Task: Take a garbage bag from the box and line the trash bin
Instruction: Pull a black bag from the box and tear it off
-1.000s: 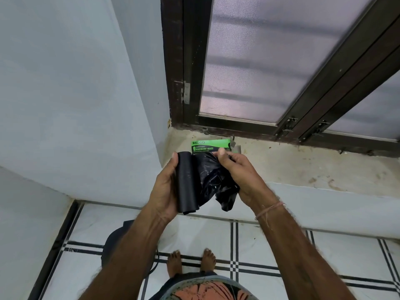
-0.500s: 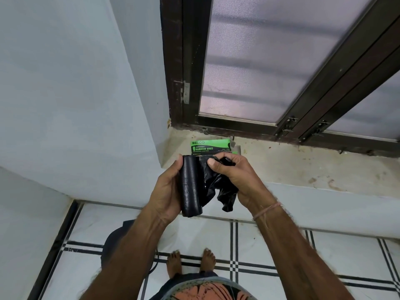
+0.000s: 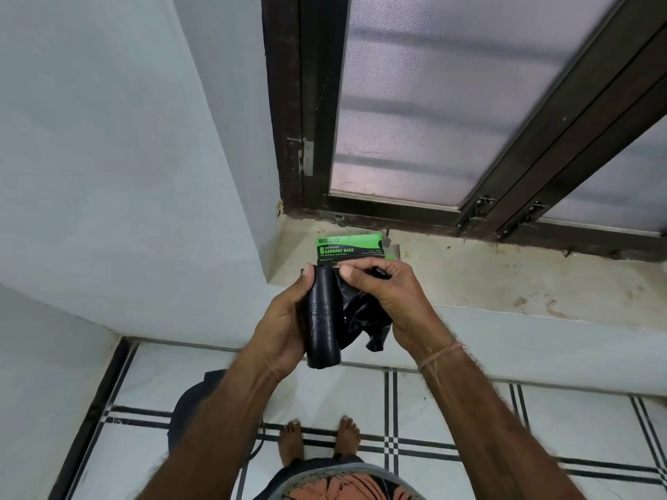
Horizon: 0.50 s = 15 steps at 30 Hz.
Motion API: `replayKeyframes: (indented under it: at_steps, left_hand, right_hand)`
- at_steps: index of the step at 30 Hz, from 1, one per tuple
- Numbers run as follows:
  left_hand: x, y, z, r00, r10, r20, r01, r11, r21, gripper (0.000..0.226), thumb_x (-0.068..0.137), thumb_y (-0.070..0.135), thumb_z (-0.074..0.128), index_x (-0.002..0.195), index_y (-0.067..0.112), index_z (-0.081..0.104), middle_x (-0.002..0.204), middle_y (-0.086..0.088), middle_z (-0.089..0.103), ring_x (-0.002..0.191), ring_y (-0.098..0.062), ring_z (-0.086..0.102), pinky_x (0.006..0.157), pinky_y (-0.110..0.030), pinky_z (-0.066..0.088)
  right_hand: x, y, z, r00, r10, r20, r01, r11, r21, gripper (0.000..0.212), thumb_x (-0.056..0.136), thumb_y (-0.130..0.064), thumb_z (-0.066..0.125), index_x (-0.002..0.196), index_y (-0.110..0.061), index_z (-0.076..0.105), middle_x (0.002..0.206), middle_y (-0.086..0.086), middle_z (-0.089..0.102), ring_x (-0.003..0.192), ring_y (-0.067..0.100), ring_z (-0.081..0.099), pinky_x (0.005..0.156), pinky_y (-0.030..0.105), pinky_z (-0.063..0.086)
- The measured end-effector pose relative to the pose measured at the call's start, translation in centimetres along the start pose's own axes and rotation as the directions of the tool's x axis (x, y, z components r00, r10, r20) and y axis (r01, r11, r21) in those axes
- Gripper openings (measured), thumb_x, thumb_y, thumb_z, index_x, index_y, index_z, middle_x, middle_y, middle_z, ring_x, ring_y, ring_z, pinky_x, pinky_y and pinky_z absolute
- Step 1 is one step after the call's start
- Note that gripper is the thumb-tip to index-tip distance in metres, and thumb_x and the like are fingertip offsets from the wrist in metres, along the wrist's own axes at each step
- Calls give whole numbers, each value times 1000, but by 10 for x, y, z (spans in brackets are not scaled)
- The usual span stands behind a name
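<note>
A green garbage bag box (image 3: pixel 348 247) lies on the window sill (image 3: pixel 505 283), just behind my hands. My left hand (image 3: pixel 285 326) grips an upright roll of black garbage bags (image 3: pixel 323 319). My right hand (image 3: pixel 389 301) pinches the loose black bag (image 3: pixel 364 323) that hangs from the roll's right side, thumb close to the roll's top. A dark trash bin (image 3: pixel 187 409) stands on the floor below, mostly hidden by my left forearm.
A dark-framed frosted window (image 3: pixel 451 102) rises behind the sill. A pale wall (image 3: pixel 126 157) closes the left side. The white tiled floor (image 3: pixel 361 398) with black lines lies below, my bare feet on it.
My right hand has slid left along the loose bag until its thumb sits beside the top of the roll. The roll has turned a little more upright in my left hand.
</note>
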<state>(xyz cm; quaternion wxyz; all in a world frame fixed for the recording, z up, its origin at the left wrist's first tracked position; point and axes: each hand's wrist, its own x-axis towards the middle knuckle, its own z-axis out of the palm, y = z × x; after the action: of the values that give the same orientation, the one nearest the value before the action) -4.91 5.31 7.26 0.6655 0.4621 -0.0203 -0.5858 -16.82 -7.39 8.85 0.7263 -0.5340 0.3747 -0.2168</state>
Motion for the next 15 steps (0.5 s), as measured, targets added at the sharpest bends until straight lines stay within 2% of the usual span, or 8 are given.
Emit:
replayKeyframes:
  at_steps: [2,5,9,10,13,15]
  left_hand:
    - [0,0,1,1000,-6,-4,6,1000,4,54,95,49,59,130,9,70,122,-20,73,108,-34,71,101,-52,52]
    - [2,1,2,1000,-13,-17,13,1000,11,56,92,49,61,129,8,70,119,-19,73,105,-34,71,101,-53,53]
    - [3,2,5,999,-6,-33,7,1000,25,52,89,48,61,123,9,71,109,-16,76,92,-28,75,84,-44,60]
    - [4,2,7,999,-7,-44,8,1000,25,54,89,47,61,125,9,71,111,-18,75,94,-28,74,84,-44,61]
    - [6,0,11,998,-22,-67,22,1000,-6,61,90,46,62,133,3,66,126,-25,69,109,-36,68,103,-54,53]
    - [7,-1,14,996,-26,-82,23,999,-33,61,93,46,61,135,2,64,130,-24,68,114,-38,67,106,-54,51]
  right_hand:
    - [2,0,1,1000,-7,-27,6,1000,-17,13,84,-7,82,95,0,80,97,17,80,88,24,77,80,27,60]
    - [2,0,2,999,1,-46,-2,999,-34,3,86,-5,80,88,-3,78,86,10,80,80,18,76,72,24,59]
    - [3,1,5,999,-13,-52,10,998,-61,4,91,-1,74,87,-2,74,78,5,75,71,12,72,65,21,57]
    - [3,2,6,998,-22,-56,18,997,-71,6,92,0,73,86,-2,73,77,4,74,71,11,71,66,20,57]
    - [4,3,10,997,-32,-64,27,996,-83,12,94,2,69,83,-4,71,77,2,71,73,11,68,70,21,56]
    - [4,5,12,997,-29,-68,25,998,-64,14,95,2,68,83,-5,70,78,4,69,76,13,66,72,22,56]
